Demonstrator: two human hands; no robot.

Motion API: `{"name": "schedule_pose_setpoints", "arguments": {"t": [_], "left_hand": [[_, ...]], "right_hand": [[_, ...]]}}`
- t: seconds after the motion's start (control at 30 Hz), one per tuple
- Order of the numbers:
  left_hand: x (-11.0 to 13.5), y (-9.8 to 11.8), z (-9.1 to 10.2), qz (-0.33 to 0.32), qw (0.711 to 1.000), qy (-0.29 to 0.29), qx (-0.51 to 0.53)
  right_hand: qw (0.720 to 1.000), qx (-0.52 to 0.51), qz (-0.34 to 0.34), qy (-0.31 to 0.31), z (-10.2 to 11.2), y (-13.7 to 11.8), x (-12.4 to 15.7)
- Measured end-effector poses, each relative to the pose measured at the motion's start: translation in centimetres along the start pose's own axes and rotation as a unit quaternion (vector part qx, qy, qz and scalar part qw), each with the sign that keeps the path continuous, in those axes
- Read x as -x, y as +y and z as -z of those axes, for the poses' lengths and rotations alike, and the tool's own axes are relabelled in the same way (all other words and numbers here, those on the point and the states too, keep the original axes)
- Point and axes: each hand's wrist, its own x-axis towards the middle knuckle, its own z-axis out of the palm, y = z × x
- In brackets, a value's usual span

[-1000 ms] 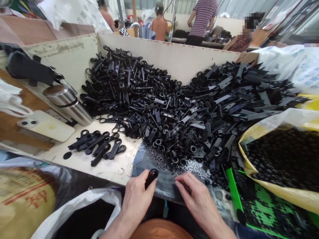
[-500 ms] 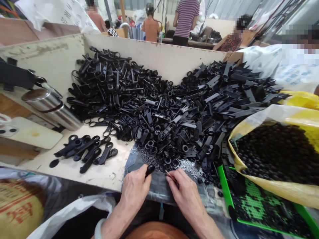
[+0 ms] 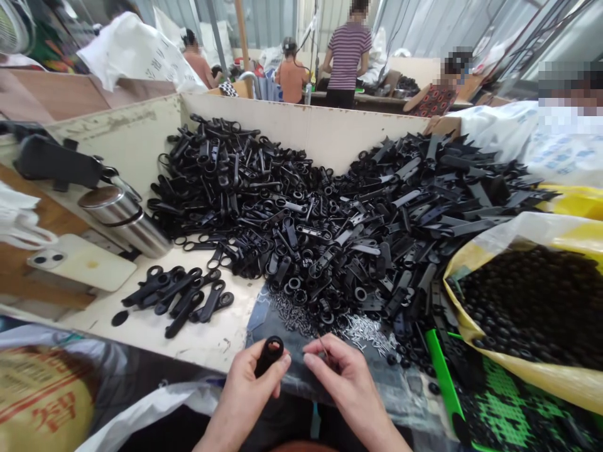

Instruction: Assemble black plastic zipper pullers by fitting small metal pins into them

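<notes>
My left hand (image 3: 249,386) is closed around a black plastic handle part (image 3: 270,353), its round ring end facing up by the thumb. Just to the right, my right hand (image 3: 348,376) pinches a thin pointed tool (image 3: 322,344) between thumb and fingers; most of it is hidden in the palm. The hands are apart, above a dark cloth mat (image 3: 257,323) at the table's front edge. Beyond them lie small dark screws (image 3: 292,314), shiny silver pins (image 3: 365,331) and a large heap of black plastic parts (image 3: 282,232).
Several joined black parts (image 3: 181,294) lie at left near a phone (image 3: 89,262) and a steel flask (image 3: 127,220). At right are a green tray (image 3: 443,383) and a yellow-white bag (image 3: 464,336) of black round pieces. Panels (image 3: 301,119) wall the back; people work beyond.
My left hand has turned the black part so its ring end shows. My right hand's fingers have lifted, and the tool points more upward. The whole view has shifted slightly.
</notes>
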Motion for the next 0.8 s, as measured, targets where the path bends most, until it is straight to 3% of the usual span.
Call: {"name": "schedule_pose_setpoints", "arguments": {"t": [0.13, 0.23, 0.4, 0.6, 0.7, 0.8], "left_hand": [[0.8, 0.6, -0.7, 0.055, 0.995, -0.005, 0.082], [1.1, 0.7, -1.2, 0.082, 0.984, -0.010, 0.157], [1.1, 0.4, -1.6, 0.079, 0.974, -0.017, 0.210], [0.9, -0.5, -1.4, 0.083, 0.971, -0.024, 0.225], [1.0, -0.4, -1.2, 0.087, 0.971, -0.032, 0.219], [1.4, 0.0, -1.1, 0.089, 0.976, -0.047, 0.194]], "right_hand": [[0.987, -0.141, -0.073, -0.020, -1.2, 0.7, 0.0], [0.984, -0.165, -0.064, -0.009, -1.8, 1.1, 0.0], [0.997, -0.064, 0.027, 0.017, -1.7, 0.1, 0.2], [0.988, 0.013, 0.156, 0.007, -1.3, -0.5, 0.3], [0.992, 0.016, 0.121, -0.005, -1.1, -0.4, 0.2], [0.997, -0.072, 0.004, -0.005, -1.1, 0.0, 0.1]]}}
